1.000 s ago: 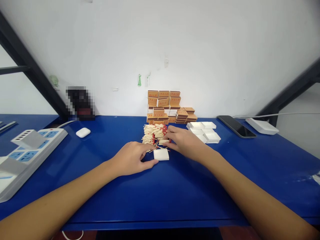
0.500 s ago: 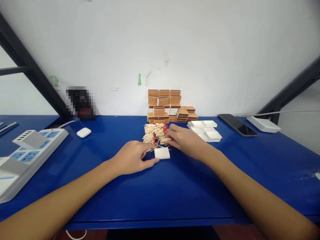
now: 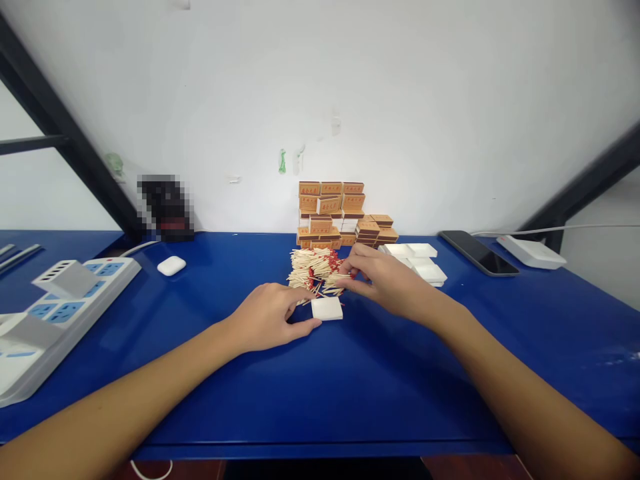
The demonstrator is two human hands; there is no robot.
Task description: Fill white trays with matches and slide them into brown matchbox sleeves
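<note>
Clasping the tray (image 3: pixel 327 309) by its left end, the left hand (image 3: pixel 267 317) has thumb and forefinger at near and far corners; the tray's long axis runs sideways. The right hand (image 3: pixel 387 277) curls beside the matches (image 3: pixel 305 270), just beyond; its grip I cannot tell. Many matches lie sideways, red heads rightward.

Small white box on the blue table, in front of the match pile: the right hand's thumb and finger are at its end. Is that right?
Not quite: the head view shows the left hand's thumb and finger at the end of the small white box.
</note>
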